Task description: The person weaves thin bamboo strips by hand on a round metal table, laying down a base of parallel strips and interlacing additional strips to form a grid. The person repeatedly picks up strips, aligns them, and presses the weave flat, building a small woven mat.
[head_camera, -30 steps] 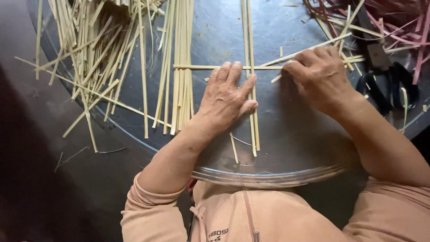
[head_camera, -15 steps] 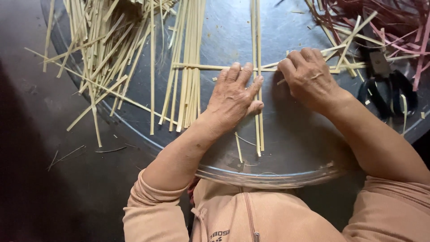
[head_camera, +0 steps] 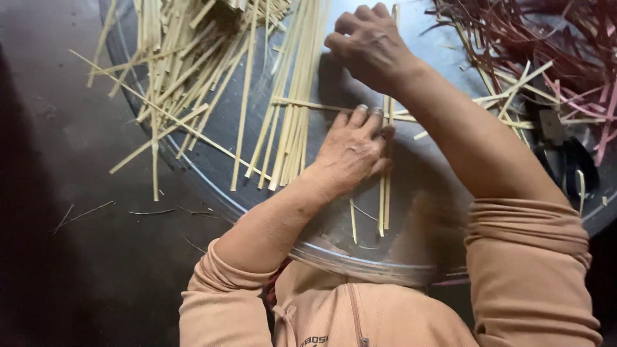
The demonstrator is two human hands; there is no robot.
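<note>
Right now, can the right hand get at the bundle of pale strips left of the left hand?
Probably yes: the right hand hovers just beside the bundle's upper end, nothing between; the left hand presses lower down.

Pale yellow strips [head_camera: 292,128], dark red strips [head_camera: 546,45], grey tray [head_camera: 418,186].

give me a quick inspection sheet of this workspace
surface: round dark metal tray, its rim toward the person
job's things: pale flat strips lying lengthwise, a crosswise strip laid over the strip bundle
clutter: loose pile of pale strips upper left; reddish-brown strips upper right; dark scissors at the right edge
grippers: left hand pressed flat on the crossing strips; right hand farther up, fingers curled at the upright strips, grasp unclear
cables: nothing seen
surroundings: dark floor with a few stray slivers; peach long sleeves
</note>
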